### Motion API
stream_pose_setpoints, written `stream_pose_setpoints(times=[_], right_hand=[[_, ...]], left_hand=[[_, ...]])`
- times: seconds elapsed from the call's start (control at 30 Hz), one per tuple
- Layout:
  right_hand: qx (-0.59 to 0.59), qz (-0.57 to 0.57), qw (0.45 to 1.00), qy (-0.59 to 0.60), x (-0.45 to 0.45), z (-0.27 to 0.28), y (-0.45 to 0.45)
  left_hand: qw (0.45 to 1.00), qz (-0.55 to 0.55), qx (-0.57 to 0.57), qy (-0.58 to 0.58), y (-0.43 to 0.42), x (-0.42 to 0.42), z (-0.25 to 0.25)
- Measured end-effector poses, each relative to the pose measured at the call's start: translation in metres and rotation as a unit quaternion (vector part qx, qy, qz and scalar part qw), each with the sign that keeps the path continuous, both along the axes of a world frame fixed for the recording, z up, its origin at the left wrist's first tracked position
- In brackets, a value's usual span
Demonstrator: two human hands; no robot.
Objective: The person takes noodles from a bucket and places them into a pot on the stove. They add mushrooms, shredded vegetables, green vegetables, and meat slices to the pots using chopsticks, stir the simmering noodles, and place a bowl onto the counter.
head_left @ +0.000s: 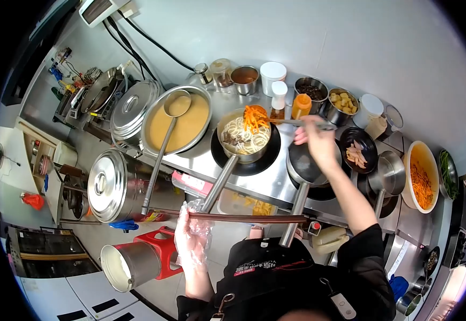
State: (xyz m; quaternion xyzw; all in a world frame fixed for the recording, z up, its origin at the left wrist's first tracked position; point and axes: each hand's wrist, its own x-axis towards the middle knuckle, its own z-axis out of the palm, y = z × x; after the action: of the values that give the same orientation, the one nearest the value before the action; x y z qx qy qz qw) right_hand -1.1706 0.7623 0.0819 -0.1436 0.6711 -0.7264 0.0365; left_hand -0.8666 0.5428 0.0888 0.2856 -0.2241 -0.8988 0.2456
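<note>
My left hand (pixel 191 239), in a clear plastic glove, grips a pair of long dark brown chopsticks (pixel 243 217) that lie level in front of my apron. My right hand (pixel 316 140) is bare and closed on metal tongs (pixel 289 122), above the stove. At the tongs' tip, shredded carrot (pixel 256 119) rests on pale noodles (pixel 248 137) in a long-handled saucepan (pixel 233 159). Some brown bits lie among the noodles. Under my right forearm is a second pan (pixel 303 174) with a dark lid-like top.
Left of the saucepan stands a wide pot of tan broth (pixel 192 127) with a ladle (pixel 174 120) across it. Jars and tubs, including an orange bottle (pixel 301 106), line the wall. To the right are a black bowl of sliced meat (pixel 356 154) and a tub of shredded carrot (pixel 421 184).
</note>
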Motion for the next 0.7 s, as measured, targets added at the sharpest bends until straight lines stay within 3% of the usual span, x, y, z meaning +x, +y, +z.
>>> stream_pose_setpoints(times=[0.07, 0.1, 0.13, 0.2, 0.3, 0.33, 0.4, 0.47, 0.57, 0.63, 0.7], right_hand=[[-0.024, 0.051, 0.998, 0.015, 0.017, -0.034, -0.032], [0.050, 0.074, 0.995, 0.048, 0.028, -0.042, -0.042], [0.133, 0.086, 0.969, 0.191, 0.034, -0.057, -0.052], [0.254, 0.141, 0.816, 0.500, 0.035, -0.073, -0.056], [0.278, 0.119, 0.802, 0.514, 0.038, -0.075, -0.064], [0.280, 0.118, 0.803, 0.513, 0.038, -0.074, -0.064], [0.161, 0.070, 0.907, 0.382, 0.040, -0.071, -0.062], [-0.021, -0.001, 0.997, 0.078, 0.047, -0.069, -0.055], [-0.103, -0.103, 0.987, -0.064, 0.048, -0.035, 0.002], [-0.158, -0.148, 0.974, -0.065, 0.055, -0.022, 0.066], [-0.184, -0.208, 0.961, -0.017, 0.068, -0.015, 0.144]], left_hand=[[0.997, 0.057, 0.011, -0.058, -0.007, 0.003, 0.013], [0.999, 0.032, 0.007, -0.031, -0.018, 0.011, 0.005], [0.999, 0.033, 0.009, -0.031, -0.023, 0.012, 0.005], [0.998, 0.040, 0.023, -0.034, -0.031, 0.014, 0.003], [0.994, 0.065, 0.037, -0.078, -0.036, 0.006, 0.010], [0.994, 0.063, 0.038, -0.078, -0.040, 0.007, 0.005], [0.999, -0.016, 0.018, -0.023, -0.046, 0.006, -0.004], [0.999, -0.016, -0.001, -0.050, -0.037, -0.005, -0.004], [0.996, -0.093, 0.012, -0.004, -0.030, -0.016, -0.012], [0.992, -0.121, 0.009, -0.030, -0.020, -0.026, -0.015], [0.980, -0.195, 0.031, 0.030, -0.013, -0.037, -0.023]])
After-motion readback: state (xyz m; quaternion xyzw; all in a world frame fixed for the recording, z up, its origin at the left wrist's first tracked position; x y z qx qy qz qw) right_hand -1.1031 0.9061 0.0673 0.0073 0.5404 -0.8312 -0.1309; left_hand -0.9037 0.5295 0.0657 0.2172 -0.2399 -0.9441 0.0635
